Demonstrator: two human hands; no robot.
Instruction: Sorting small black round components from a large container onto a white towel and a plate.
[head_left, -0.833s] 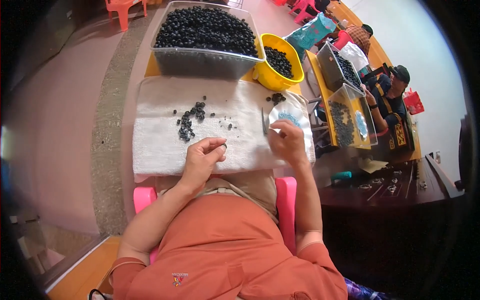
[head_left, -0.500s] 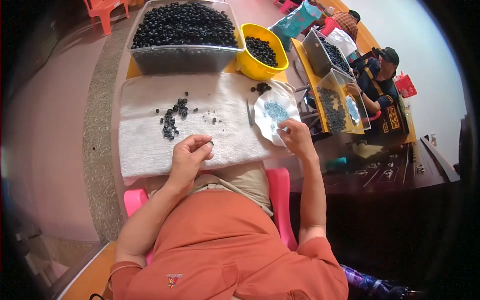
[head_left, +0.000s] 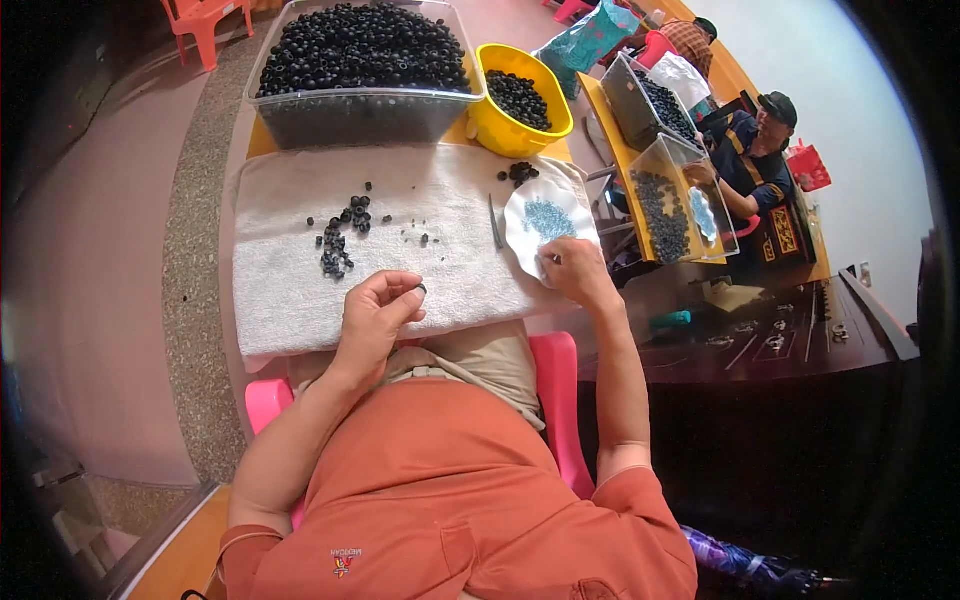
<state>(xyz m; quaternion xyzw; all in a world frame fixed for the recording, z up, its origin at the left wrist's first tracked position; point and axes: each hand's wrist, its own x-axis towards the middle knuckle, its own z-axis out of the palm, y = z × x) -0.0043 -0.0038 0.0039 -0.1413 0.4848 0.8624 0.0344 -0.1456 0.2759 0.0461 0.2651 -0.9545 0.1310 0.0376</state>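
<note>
My left hand pinches a small black bead over the white towel on the desk. My right hand, fingers curled, rests at five o'clock on the white dish of blue bits. Loose beads lie at eleven o'clock.

Left hand pinches black bead; right hand touches white dish.

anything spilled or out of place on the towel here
Nothing looks spilled. Small black rings lie in loose clusters on the white towel, a few more by the white dish; bin and yellow bowl stand upright.
</note>
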